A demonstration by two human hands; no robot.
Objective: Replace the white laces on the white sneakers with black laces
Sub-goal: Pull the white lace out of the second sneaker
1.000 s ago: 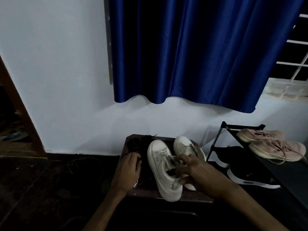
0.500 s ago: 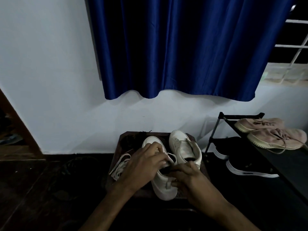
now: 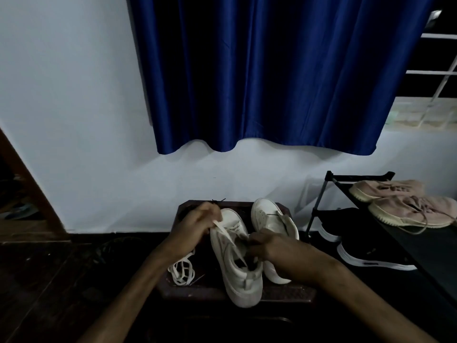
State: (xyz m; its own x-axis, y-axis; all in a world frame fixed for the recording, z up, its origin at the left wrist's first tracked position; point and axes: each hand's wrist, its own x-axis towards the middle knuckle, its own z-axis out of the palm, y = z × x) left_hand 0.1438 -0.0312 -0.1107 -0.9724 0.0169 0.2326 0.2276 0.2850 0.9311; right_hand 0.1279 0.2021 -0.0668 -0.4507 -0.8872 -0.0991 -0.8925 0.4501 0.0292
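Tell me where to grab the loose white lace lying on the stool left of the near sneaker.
Pinch the loose lace at its bunched loops, coming from above and the left. It lies flat in a heap on the stool, the sneaker walls off its right side, and the left forearm crosses its far end.

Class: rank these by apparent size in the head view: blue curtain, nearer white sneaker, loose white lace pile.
1. blue curtain
2. nearer white sneaker, though its nearness to the camera enlarges it
3. loose white lace pile
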